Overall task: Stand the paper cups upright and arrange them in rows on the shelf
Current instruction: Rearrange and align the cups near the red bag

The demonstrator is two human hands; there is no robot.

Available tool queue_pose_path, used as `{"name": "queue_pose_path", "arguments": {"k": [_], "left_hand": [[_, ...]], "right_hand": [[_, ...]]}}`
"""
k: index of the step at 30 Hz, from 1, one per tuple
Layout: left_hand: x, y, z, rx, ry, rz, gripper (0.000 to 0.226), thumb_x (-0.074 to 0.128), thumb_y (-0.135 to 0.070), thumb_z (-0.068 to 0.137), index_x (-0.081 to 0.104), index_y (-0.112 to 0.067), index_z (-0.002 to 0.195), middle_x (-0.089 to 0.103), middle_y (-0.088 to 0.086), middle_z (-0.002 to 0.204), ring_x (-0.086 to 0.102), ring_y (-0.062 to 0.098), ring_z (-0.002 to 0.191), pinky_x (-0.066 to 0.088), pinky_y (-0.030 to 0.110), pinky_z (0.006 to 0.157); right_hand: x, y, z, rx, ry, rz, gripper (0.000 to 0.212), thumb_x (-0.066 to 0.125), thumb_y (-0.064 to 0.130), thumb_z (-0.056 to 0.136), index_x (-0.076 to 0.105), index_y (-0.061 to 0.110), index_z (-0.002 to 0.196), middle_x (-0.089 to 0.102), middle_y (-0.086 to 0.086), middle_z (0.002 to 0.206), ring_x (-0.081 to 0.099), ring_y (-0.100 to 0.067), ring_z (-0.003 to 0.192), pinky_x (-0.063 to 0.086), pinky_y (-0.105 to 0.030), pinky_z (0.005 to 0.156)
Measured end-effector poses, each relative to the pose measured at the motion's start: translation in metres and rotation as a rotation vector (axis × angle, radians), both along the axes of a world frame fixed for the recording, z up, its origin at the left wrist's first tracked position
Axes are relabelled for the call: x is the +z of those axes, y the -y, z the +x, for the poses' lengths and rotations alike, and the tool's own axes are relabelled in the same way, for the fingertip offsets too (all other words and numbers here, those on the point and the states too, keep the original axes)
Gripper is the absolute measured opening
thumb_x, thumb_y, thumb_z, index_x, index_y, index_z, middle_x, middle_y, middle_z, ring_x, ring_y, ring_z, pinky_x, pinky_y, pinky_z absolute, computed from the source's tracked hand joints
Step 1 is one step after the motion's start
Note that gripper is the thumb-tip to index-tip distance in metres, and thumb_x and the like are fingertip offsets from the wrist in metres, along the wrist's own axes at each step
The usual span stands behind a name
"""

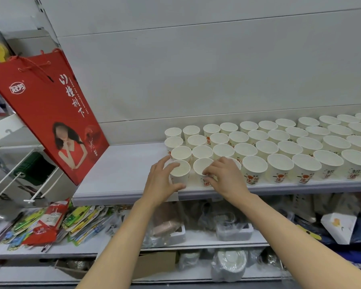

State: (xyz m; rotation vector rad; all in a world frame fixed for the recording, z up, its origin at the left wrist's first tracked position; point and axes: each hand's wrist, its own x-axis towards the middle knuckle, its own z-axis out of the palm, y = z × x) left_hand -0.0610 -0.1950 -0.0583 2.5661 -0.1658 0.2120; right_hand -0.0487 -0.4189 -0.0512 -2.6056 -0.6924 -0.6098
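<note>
- Paper cups: all upright, mouths up, in four rows on the grey shelf, filling it from mid-shelf to the right edge of view.
- Left hand: fingers spread and curled round the leftmost near-row cup; thumb low on its near wall, fingertips over the far-left rim.
- Right hand: fingertips pinch the near wall of the second near-row cup, next to the right; the fingers cover part of the neighbour on its right.
- Step in hand, as judged: seating these two cups at the left end of the near row.
- To do it well: hold low on the walls, light pressure so the paper does not dent; slide rather than lift; line the rims up with the near-row cups to the right; keep the bases clear of the shelf's near lip.
- Risk: knuckles may nudge the third-row cups just behind.
- Red gift bag leans on the shelf's left end, well apart from the cups; bare shelf between.
- Below: a lower shelf of assorted packets and plastic-wrapped goods, not in the way.
</note>
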Motion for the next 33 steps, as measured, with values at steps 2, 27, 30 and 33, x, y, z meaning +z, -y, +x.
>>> {"name": "queue_pose_path", "arguments": {"k": [2, 27, 30, 33], "left_hand": [[0.000, -0.001, 0.001, -0.007, 0.027, -0.072, 0.065, 0.077, -0.052, 0.074, 0.052, -0.037, 0.133, 0.034, -0.012, 0.150, 0.031, 0.013, 0.135, 0.030, 0.031, 0.109], [0.030, -0.021, 0.105, 0.357, -0.117, -0.023, 0.042, 0.056, -0.054, 0.088, 0.068, -0.016, 0.098, 0.070, -0.001, 0.098, 0.061, 0.027, 0.094, 0.046, 0.030, 0.072], [0.025, -0.026, 0.111, 0.279, -0.245, -0.560, 0.063, 0.040, -0.062, 0.094, 0.044, -0.020, 0.141, 0.045, -0.001, 0.145, 0.042, 0.022, 0.133, 0.035, 0.034, 0.096], [0.019, -0.018, 0.124, 0.211, -0.408, -0.912, 0.069, 0.028, -0.068, 0.094, 0.025, -0.029, 0.150, 0.024, -0.007, 0.157, 0.023, 0.020, 0.144, 0.021, 0.040, 0.113]], "right_hand": [[0.001, 0.000, 0.003, 0.020, 0.006, 0.014, 0.009, 0.076, 0.025, 0.075, 0.072, 0.022, 0.082, 0.068, 0.006, 0.082, 0.055, -0.025, 0.083, 0.041, -0.037, 0.072], [-0.013, -0.045, 0.021, 0.164, 0.131, 0.037, 0.030, 0.066, 0.044, 0.083, 0.067, 0.022, 0.104, 0.063, 0.006, 0.109, 0.053, -0.020, 0.099, 0.042, -0.033, 0.077], [-0.008, -0.040, 0.021, 0.079, 0.132, 0.007, 0.042, 0.060, 0.049, 0.086, 0.062, 0.022, 0.118, 0.058, 0.005, 0.125, 0.049, -0.020, 0.116, 0.041, -0.034, 0.091], [-0.006, -0.036, 0.021, -0.010, 0.061, -0.079, 0.056, 0.050, 0.059, 0.087, 0.055, 0.022, 0.129, 0.050, 0.004, 0.138, 0.040, -0.017, 0.130, 0.035, -0.035, 0.103]]}}
